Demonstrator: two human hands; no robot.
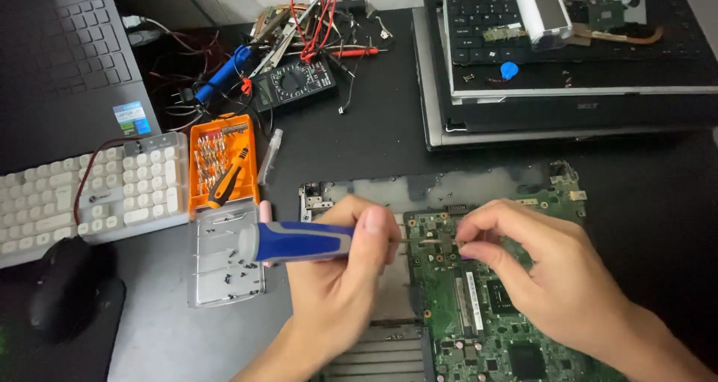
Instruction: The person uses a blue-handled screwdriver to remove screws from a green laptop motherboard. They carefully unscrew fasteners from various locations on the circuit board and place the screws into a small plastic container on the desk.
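Sideways, blue-and-grey-handled screwdriver (299, 241) over green circuit board (486, 329).

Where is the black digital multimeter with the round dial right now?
The black multimeter lies at the top centre-left of the head view, among red wires, behind the orange bit case.

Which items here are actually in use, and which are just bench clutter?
In use:
- left hand gripping the blue-and-grey-handled screwdriver
- right hand steadying the tip on the green laptop circuit board
- clear plastic lid holding loose screws

Lying about:
- orange bit-set case
- black multimeter with red leads
- white keyboard
- black mouse
- stacked laptops
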